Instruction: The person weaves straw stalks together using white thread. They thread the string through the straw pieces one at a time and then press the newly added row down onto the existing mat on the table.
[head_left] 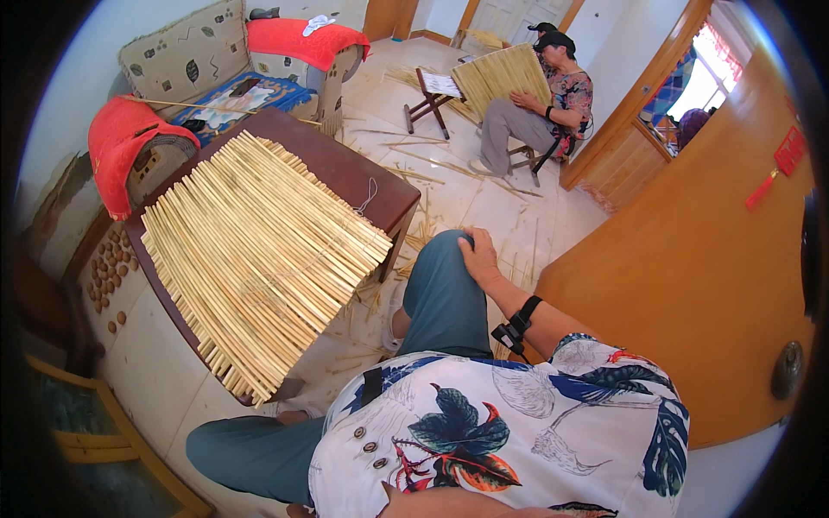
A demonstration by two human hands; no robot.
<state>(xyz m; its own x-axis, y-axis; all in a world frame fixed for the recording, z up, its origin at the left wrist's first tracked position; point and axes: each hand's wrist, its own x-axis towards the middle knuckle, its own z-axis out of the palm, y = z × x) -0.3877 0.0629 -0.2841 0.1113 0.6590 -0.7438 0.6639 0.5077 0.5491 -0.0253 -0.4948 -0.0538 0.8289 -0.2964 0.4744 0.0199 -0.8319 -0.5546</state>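
One stalk mat (268,259) lies left of right fingers (471,250), unclenched on a knee (442,263); left fingers unclear.

The seated wearer's bare right forearm (553,326) reaches forward from a short sleeve. The right hand (480,256) rests empty on the bent right knee (442,268), palm down, fingers relaxed and slightly curved. A black strap circles the right wrist. The left leg (255,457) angles out to the left. Bare skin (471,502), apparently the left arm, shows along the lower edge; the left hand cannot be made out.
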